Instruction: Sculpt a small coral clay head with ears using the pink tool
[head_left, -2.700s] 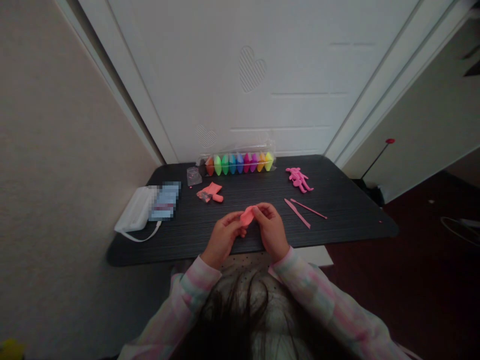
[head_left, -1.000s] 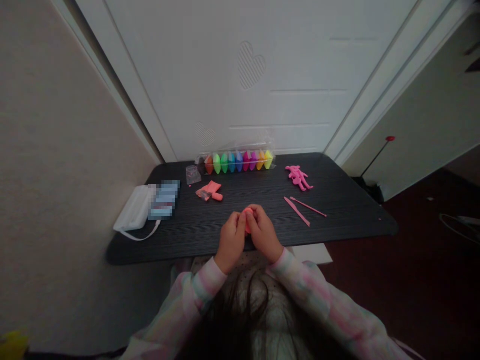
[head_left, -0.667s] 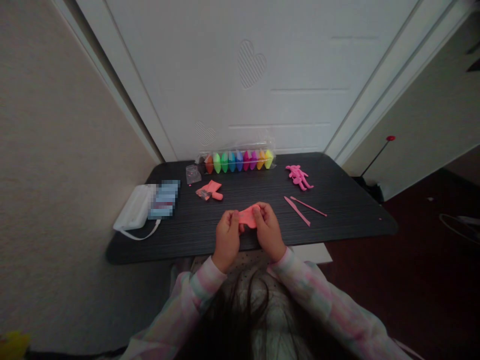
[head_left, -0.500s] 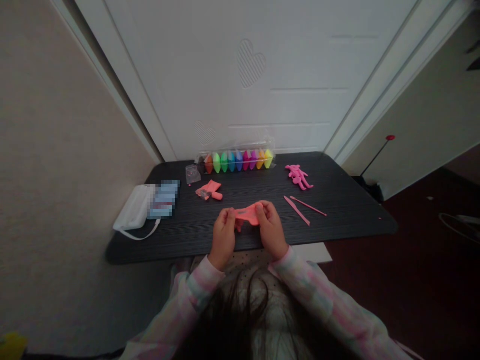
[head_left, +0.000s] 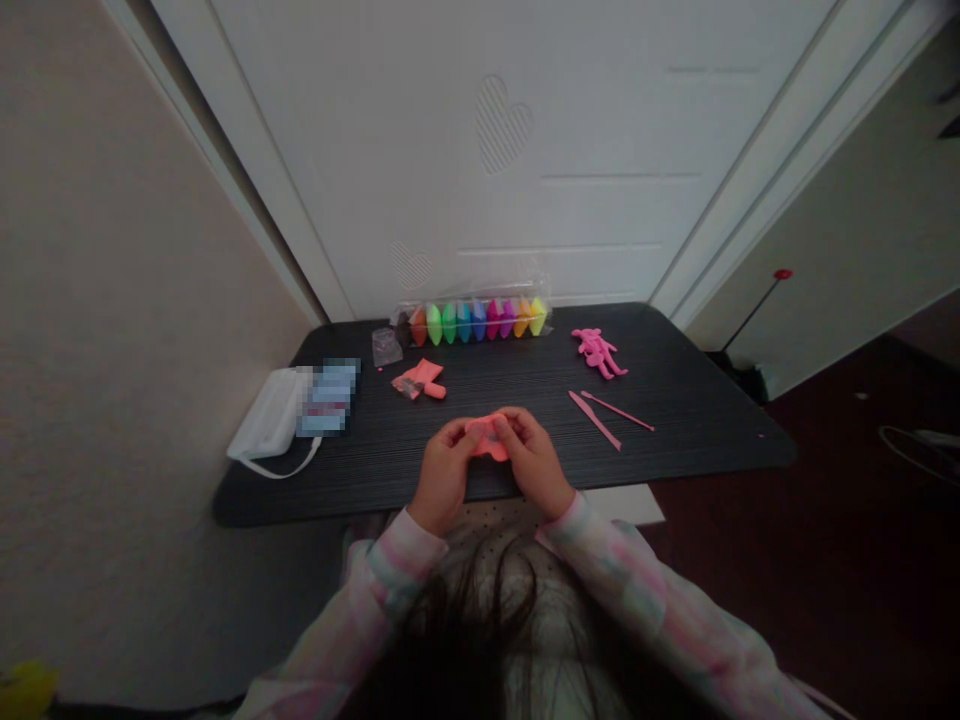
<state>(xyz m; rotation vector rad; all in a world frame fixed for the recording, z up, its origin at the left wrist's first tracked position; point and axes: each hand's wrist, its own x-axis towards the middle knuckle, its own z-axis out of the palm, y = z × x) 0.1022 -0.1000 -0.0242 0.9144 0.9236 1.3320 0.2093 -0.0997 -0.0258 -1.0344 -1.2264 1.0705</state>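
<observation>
A lump of coral-pink modelling clay (head_left: 491,447) is held between both hands above the table's front edge. My left hand (head_left: 444,470) pinches its left side, and my right hand (head_left: 536,460) grips its right side, with both thumbs on top. Just beyond my hands lie a coral wrapper (head_left: 424,374) and a small coral clay roll (head_left: 435,391). To the right rest a pink clay knife (head_left: 594,419) and a thin pink modelling stick (head_left: 619,411). A pink clay figure (head_left: 598,353) lies behind these tools.
Along the back of the dark table (head_left: 337,500) stands a row of coloured clay packs (head_left: 478,321) in a clear tray. A small clear bag (head_left: 386,347) lies beside it. On the left are a white device (head_left: 268,415) with a cable and a blurred blue object (head_left: 330,397).
My hands have come closer together, and the clay stretched between them is now bunched into a shorter piece. The things on the table have stayed where they were.
</observation>
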